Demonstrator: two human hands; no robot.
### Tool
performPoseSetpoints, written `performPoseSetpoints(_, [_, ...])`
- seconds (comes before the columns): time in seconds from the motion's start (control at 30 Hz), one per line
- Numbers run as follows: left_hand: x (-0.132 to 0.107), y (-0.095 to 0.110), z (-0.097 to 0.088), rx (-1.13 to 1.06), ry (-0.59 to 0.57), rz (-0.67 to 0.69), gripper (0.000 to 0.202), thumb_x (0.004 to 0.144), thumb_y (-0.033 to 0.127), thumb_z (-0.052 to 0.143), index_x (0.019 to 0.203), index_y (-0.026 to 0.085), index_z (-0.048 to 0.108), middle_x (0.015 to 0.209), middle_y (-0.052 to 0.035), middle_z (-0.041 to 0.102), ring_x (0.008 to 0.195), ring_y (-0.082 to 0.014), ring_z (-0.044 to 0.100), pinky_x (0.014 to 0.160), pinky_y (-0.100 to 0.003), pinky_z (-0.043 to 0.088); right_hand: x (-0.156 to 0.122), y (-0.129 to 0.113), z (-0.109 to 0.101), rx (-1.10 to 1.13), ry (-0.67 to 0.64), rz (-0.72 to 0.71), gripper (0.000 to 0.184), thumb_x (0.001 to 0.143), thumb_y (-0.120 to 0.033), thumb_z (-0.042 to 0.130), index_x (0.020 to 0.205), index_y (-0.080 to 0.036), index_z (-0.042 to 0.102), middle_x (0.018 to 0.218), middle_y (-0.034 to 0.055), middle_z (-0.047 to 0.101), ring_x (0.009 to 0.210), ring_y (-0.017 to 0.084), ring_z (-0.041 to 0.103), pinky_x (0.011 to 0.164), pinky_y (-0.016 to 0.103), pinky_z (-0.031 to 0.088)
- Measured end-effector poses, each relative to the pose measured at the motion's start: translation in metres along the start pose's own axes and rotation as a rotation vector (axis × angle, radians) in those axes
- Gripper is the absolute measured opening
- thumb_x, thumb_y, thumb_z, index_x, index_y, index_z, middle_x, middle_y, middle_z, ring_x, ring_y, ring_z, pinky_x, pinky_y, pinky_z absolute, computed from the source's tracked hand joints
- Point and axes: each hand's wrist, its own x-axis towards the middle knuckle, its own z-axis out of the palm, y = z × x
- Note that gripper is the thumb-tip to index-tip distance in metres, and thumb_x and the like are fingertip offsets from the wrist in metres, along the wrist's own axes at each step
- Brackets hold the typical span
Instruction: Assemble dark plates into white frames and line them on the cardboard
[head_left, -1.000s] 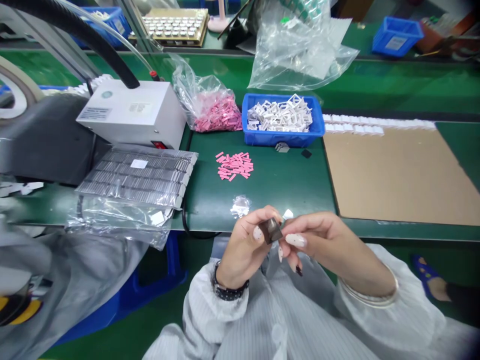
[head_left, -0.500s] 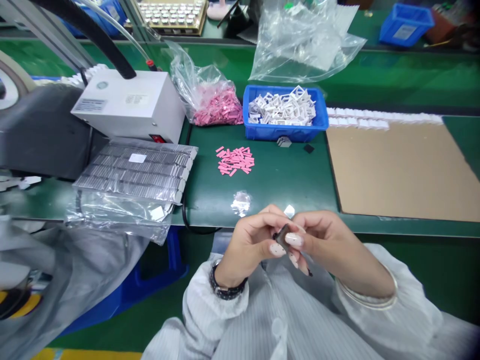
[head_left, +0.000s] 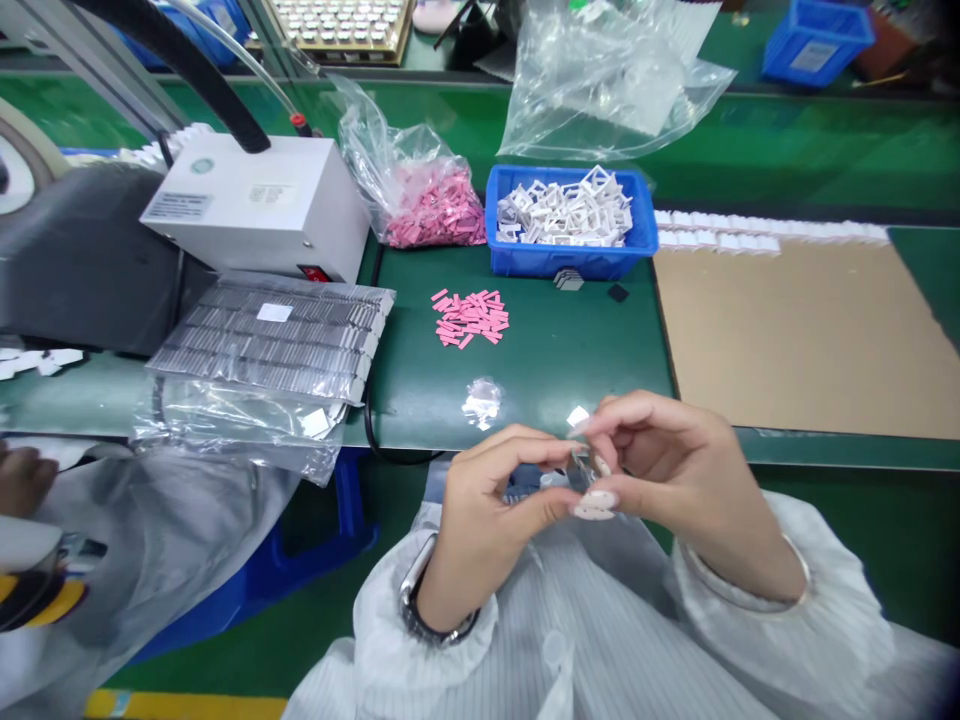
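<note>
Using a light, even pinch should best steady the small shiny piece (head_left: pixel 580 472) that your left hand (head_left: pixel 491 495) and right hand (head_left: pixel 679 465) hold between narrowed fingertips, beside the near edge of the green bench (head_left: pixel 420 395).

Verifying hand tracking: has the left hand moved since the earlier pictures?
Yes: the left hand has drawn slightly backward, judged against the front edge of the green table.

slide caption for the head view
Left hand and right hand hold a small piece before loose pink strips and a blue bin of white frames.
</note>
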Motion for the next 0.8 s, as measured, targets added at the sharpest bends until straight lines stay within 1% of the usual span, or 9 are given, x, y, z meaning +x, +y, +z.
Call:
performPoseSetpoints(0.07, [-0.002,0.001,0.0,0.063,0.028,0.01,0.019,0.07,0.015,0.076,0.087,0.022,0.074,0.082,-0.0028,0.071,0.075,-0.0149,0.064,0.07,-0.026,0.051,-0.001,0.0,0.001,-0.038,-0.018,-0.034,0.019,0.07,-0.018,0.078,0.087,-0.025,0.075,0.063,-0.0008,0.057,0.057,0.009,0.053,0.049,0.021,0.045])
performPoseSetpoints(0.13, [-0.002,0.002,0.001,0.101,0.051,0.019,0.018,0.07,0.016,0.076,0.087,0.021,0.074,0.083,-0.0037,0.073,0.077,-0.016,0.065,0.071,-0.027,0.052,-0.002,-0.001,0.002,-0.05,-0.037,-0.059,0.01,0.075,-0.017,0.074,0.082,-0.023,0.076,0.067,0.0025,0.063,0.057,0.01,0.056,0.047,0.021,0.047])
performPoseSetpoints(0.17, [-0.001,0.002,0.001,0.107,0.057,0.018,0.017,0.07,0.016,0.076,0.086,0.021,0.075,0.084,-0.0041,0.073,0.077,-0.0166,0.066,0.072,-0.028,0.052,-0.002,-0.002,0.002,-0.037,-0.045,-0.047,0.008,0.076,-0.016,0.073,0.079,-0.023,0.076,0.069,0.0034,0.066,0.056,0.01,0.057,0.046,0.021,0.048])
performPoseSetpoints(0.23, [0.0,0.002,0.001,0.104,0.057,-0.001,0.015,0.07,0.018,0.077,0.085,0.02,0.075,0.084,-0.0044,0.074,0.077,-0.0169,0.066,0.073,-0.028,0.052,-0.001,-0.003,0.002,0.024,-0.065,0.005,0.008,0.076,-0.015,0.072,0.076,-0.022,0.076,0.07,0.0035,0.068,0.053,0.01,0.059,0.045,0.021,0.05])
performPoseSetpoints(0.33, [0.001,0.001,-0.001,0.084,0.022,-0.062,0.01,0.071,0.022,0.076,0.081,0.019,0.075,0.084,-0.0053,0.074,0.076,-0.0168,0.066,0.072,-0.029,0.051,0.002,-0.001,-0.001,0.107,-0.132,0.117,0.008,0.076,-0.014,0.071,0.076,-0.021,0.076,0.069,0.002,0.067,0.05,0.008,0.06,0.045,0.018,0.052])
performPoseSetpoints(0.43, [0.004,0.001,-0.002,0.064,-0.013,-0.137,0.012,0.072,0.027,0.076,0.079,0.018,0.074,0.083,-0.006,0.073,0.075,-0.017,0.065,0.071,-0.029,0.05,0.007,0.005,-0.004,0.157,-0.184,0.174,0.005,0.076,-0.016,0.072,0.076,-0.02,0.075,0.07,0.0015,0.067,0.049,0.007,0.059,0.045,0.017,0.052])
performPoseSetpoints(0.6, [0.008,0.0,-0.004,0.061,-0.043,-0.225,0.016,0.073,0.031,0.075,0.077,0.016,0.074,0.079,-0.0055,0.072,0.072,-0.0156,0.063,0.07,-0.027,0.048,0.014,0.015,-0.008,0.181,-0.206,0.196,0.003,0.075,-0.019,0.073,0.076,-0.018,0.075,0.069,0.0019,0.067,0.047,0.006,0.059,0.043,0.016,0.05])
performPoseSetpoints(0.8, [0.01,-0.001,-0.005,0.003,-0.087,-0.3,0.018,0.072,0.033,0.075,0.078,0.016,0.075,0.079,-0.006,0.072,0.072,-0.0157,0.063,0.069,-0.026,0.048,0.018,0.017,-0.01,0.149,-0.211,0.211,0.009,0.069,-0.024,0.079,0.076,-0.019,0.076,0.065,0.0012,0.066,0.043,0.006,0.057,0.037,0.015,0.044])
